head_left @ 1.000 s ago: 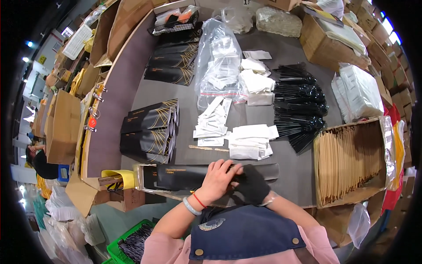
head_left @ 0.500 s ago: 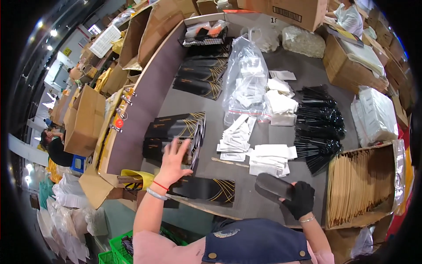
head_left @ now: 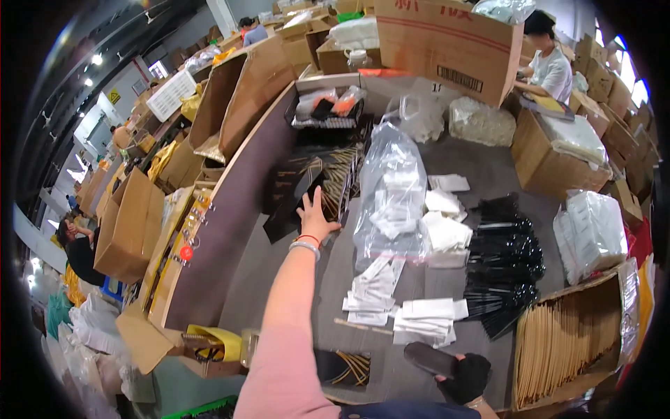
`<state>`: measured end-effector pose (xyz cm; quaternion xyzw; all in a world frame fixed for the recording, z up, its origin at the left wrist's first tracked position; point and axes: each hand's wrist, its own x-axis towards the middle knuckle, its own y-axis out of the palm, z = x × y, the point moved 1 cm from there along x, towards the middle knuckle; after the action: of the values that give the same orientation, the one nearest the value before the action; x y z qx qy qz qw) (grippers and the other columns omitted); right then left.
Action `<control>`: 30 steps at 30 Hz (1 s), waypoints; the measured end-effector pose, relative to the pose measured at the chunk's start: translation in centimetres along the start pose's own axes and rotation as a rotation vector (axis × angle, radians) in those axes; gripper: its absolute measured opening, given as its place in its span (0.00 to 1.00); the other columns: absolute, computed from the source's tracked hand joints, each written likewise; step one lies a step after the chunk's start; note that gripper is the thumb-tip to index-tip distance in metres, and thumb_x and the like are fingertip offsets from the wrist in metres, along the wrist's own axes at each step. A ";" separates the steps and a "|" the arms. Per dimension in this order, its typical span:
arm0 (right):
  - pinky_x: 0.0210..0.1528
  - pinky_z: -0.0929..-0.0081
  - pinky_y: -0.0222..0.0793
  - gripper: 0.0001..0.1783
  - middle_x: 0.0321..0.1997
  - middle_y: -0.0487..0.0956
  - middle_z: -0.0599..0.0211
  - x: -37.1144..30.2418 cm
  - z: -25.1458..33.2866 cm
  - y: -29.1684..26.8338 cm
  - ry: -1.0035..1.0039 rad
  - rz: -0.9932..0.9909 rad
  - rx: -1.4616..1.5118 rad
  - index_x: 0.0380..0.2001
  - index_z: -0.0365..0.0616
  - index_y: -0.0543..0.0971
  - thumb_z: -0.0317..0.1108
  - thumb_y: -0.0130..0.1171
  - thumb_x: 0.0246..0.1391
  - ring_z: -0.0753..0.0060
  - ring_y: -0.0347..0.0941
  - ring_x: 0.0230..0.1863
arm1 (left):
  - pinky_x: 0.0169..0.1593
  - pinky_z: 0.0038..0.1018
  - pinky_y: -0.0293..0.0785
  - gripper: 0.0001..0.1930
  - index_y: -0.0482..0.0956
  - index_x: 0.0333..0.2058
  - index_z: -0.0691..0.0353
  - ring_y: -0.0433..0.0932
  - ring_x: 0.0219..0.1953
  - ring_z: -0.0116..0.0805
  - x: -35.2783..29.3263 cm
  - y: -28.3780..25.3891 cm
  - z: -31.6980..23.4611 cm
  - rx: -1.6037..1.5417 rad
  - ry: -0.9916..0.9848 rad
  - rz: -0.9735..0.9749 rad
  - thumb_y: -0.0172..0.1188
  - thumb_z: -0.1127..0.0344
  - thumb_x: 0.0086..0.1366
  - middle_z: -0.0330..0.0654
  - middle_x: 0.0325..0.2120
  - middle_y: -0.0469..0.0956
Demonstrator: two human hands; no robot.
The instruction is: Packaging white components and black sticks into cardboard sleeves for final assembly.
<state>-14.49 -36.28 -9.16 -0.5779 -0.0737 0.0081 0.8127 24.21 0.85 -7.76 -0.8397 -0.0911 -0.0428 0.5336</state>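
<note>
My left hand [head_left: 317,222] reaches far over the table, fingers spread, against black printed packages with gold lines [head_left: 335,178]. One of them lies tilted under my fingers, blurred by motion. My right hand [head_left: 469,378], in a black fingerless glove, grips a dark oblong case-like object with rounded ends [head_left: 429,359] low over the near edge. Another black package with gold lines [head_left: 345,368] lies at the near edge, partly hidden by my left arm. Between the hands are white packets [head_left: 429,321] and slim white slips [head_left: 373,290].
A clear plastic bag [head_left: 391,195] of white packets lies mid-table. Right of it are bundles of glossy black pieces [head_left: 504,265] and a carton of brown sleeves [head_left: 569,353]. A low partition [head_left: 223,244] bounds the left. A person [head_left: 548,66] sits at the back right.
My left hand has moved forward, and the middle-left stack of black packages has shifted to the back with it. My right hand still holds the dark case-like object. The view has tilted up.
</note>
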 end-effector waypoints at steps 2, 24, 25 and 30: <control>0.40 0.53 0.60 0.36 0.34 0.71 0.57 -0.1 -0.2 -0.3 -0.014 -0.028 -0.008 0.38 0.44 0.74 0.58 0.69 0.30 0.51 0.68 0.38 | 0.60 0.43 0.64 0.53 0.55 0.64 0.53 0.61 0.57 0.63 1.9 0.2 -2.3 -0.102 0.141 -0.144 0.77 0.67 0.39 0.50 0.62 0.59; 0.40 0.49 0.60 0.33 0.32 0.71 0.57 -0.2 -0.8 0.2 -0.018 -0.014 0.076 0.41 0.45 0.70 0.51 0.68 0.33 0.48 0.68 0.37 | 0.58 0.41 0.66 0.30 0.73 0.52 0.64 0.68 0.54 0.54 6.9 -1.0 3.0 -0.229 0.019 -0.413 0.68 0.55 0.53 0.56 0.50 0.71; 0.44 0.49 0.63 0.35 0.38 0.74 0.56 -0.7 -1.0 0.5 -0.029 -0.035 0.028 0.44 0.42 0.73 0.52 0.68 0.34 0.49 0.70 0.41 | 0.58 0.42 0.66 0.31 0.72 0.53 0.62 0.67 0.55 0.56 9.0 0.0 3.7 -0.155 -0.039 -0.435 0.68 0.54 0.53 0.56 0.51 0.70; 0.49 0.51 0.64 0.33 0.44 0.77 0.56 -4.4 -3.6 4.4 -0.055 -0.170 -0.018 0.44 0.45 0.78 0.55 0.65 0.36 0.51 0.71 0.48 | 0.50 0.46 0.72 0.23 0.73 0.54 0.55 0.72 0.51 0.55 11.9 3.1 3.6 0.104 -0.090 -0.297 0.60 0.57 0.60 0.52 0.49 0.73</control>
<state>-18.04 -38.66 -14.97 -0.5763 -0.1447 -0.0459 0.8030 36.41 4.14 -10.03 -0.7894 -0.2402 -0.0789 0.5594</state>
